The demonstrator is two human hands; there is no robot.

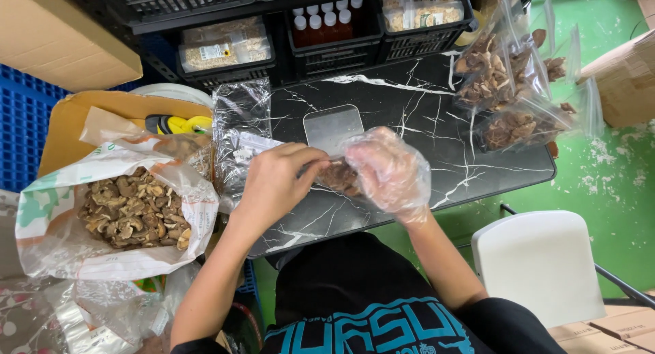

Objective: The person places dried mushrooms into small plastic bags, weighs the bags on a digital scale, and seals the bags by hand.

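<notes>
both your hands [276, 183] pinch one small clear bag of dried mushrooms [339, 176] near the front edge of the black marble table [409, 115].

your left hand is bare and clenched on the bag's left side; your right hand [389, 171], in a thin plastic glove, grips its right side. a small metal scale [332, 127] sits just behind the bag, mid-table. filled mushroom bags [508, 88] pile at the table's back right corner. a big open sack of dried mushrooms [133, 214] rests off the table's left edge, with empty clear bags [239, 132] at that edge.
</notes>
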